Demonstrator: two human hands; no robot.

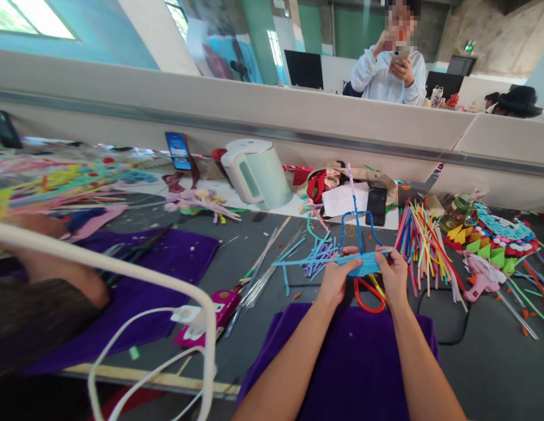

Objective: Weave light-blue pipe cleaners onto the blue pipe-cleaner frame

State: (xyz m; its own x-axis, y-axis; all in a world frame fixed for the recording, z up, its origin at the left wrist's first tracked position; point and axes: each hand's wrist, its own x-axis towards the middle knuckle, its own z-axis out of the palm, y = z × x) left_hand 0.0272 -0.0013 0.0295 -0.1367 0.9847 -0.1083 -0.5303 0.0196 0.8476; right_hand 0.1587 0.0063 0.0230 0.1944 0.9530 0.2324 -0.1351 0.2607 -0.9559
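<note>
- Left hand [334,282]: fingers pinched on the left part of a flat, light-blue band [363,268]; thin strips trail leftward.
- Right hand [393,273]: fingers closed narrowly on the band's right end.
- Band sits between both hands, over the dark table [482,377], just beyond a soft purple cloth [351,356].
- Twisted darker-blue frame [358,227], trident-shaped with a lilac tip, rises beyond the band; cannot tell whether joined.
- Red loop [371,310], rounded, shows below the band.
- Multicoloured stems [423,242], slender, fanned in a bundle right of the hands.
</note>
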